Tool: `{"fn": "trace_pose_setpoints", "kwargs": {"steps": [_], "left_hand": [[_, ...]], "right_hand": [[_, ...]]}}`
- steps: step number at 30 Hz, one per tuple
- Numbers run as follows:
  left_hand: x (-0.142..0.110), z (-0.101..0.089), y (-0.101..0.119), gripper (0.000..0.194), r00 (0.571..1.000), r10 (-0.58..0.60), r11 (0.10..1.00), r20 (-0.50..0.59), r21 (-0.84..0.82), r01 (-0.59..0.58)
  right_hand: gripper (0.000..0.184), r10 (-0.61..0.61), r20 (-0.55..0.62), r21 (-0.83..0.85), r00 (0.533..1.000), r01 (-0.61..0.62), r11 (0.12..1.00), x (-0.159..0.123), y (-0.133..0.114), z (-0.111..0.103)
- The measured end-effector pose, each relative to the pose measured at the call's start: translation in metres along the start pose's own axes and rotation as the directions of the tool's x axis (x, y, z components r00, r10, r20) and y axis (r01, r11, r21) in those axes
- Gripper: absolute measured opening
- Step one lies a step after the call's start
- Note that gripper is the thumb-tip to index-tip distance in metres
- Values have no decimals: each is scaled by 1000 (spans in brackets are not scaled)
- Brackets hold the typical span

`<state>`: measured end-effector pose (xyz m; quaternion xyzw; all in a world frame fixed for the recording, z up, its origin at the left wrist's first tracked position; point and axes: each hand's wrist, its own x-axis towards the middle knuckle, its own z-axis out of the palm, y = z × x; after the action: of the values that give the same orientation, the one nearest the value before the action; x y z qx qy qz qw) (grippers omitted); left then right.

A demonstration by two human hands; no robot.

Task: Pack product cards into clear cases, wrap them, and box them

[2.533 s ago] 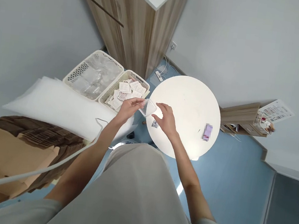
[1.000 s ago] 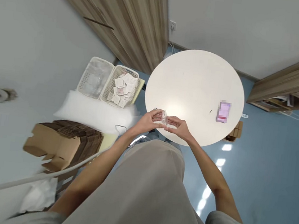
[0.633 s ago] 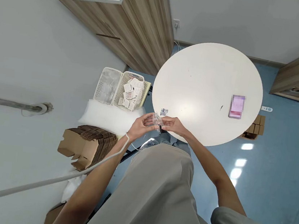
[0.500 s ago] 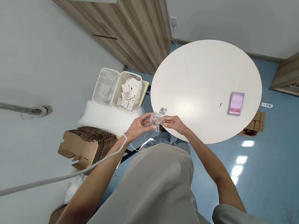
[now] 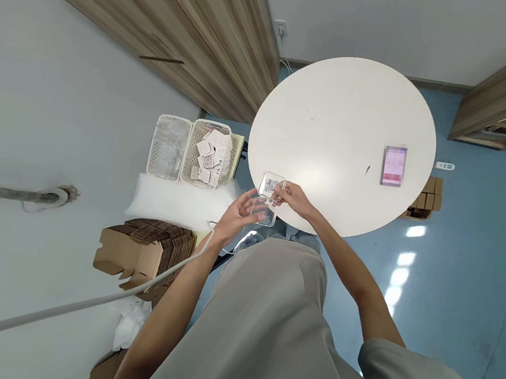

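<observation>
A small clear plastic case (image 5: 268,216), hinged and opened out flat, is held over the near left edge of the round white table (image 5: 345,115). My left hand (image 5: 236,217) grips its nearer half from the left side, thumb on top. My right hand (image 5: 295,199) pinches at the right side around the hinge. Small dark printing or a pattern shows in the farther half; whether it is on the case or on something inside, I cannot tell. A pink and purple blurred box (image 5: 393,166) lies on the table's right side.
Left of the table stand a white basket of small white cards (image 5: 211,155) and a basket of clear plastic pieces (image 5: 168,148). White foam sheeting (image 5: 178,200) and folded cardboard boxes (image 5: 144,253) lie nearer me. A grey cable (image 5: 82,307) crosses over my left forearm.
The clear case has turned from a tilted, crumpled-looking position to lying opened flat between my hands. My view has shifted slightly, and my right hand has moved a little nearer the hinge.
</observation>
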<state>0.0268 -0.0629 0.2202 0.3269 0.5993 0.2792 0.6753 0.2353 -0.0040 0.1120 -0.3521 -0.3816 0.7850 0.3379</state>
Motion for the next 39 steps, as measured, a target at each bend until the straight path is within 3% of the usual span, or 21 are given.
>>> {"fn": "trace_pose_setpoints", "kwargs": {"steps": [8, 11, 14, 17, 20, 24, 28, 33, 39], "left_hand": [[16, -16, -11, 64, 998, -32, 984, -58, -175, 22], [17, -26, -16, 57, 992, -40, 973, -118, -229, 12], [15, -38, -22, 53, 980, -30, 954, -196, -300, -31], [9, -50, -28, 48, 968, -38, 927, -249, -369, -58], [2, -63, -32, 45, 958, -65, 896, -278, -438, -67], [-8, -79, -37, 40, 950, -80, 863, -301, -498, -85], [-13, -96, -42, 38, 952, -49, 860, -302, -498, -114], [-10, -116, -45, 43, 962, -45, 834, -268, -541, -111], [11, -125, -41, 35, 987, -32, 818, -160, -571, -67]], "right_hand": [[63, 37, 36, -112, 999, -32, 993, 21, 5, 5], [64, 53, -55, -156, 997, -61, 986, 33, 13, -3], [53, 43, -235, -318, 971, -119, 941, 47, 31, -18], [43, 42, -361, -587, 932, -262, 766, 63, 54, -27], [48, 91, -375, -782, 923, -367, 504, 79, 75, -23], [57, 147, -365, -904, 919, -388, 180, 96, 92, -5], [44, 129, -372, -927, 919, -375, -1, 106, 103, 11], [50, 100, -425, -905, 900, -422, -47, 108, 106, 21], [24, 72, -495, -863, 866, -499, 73, 90, 94, 22]]}}
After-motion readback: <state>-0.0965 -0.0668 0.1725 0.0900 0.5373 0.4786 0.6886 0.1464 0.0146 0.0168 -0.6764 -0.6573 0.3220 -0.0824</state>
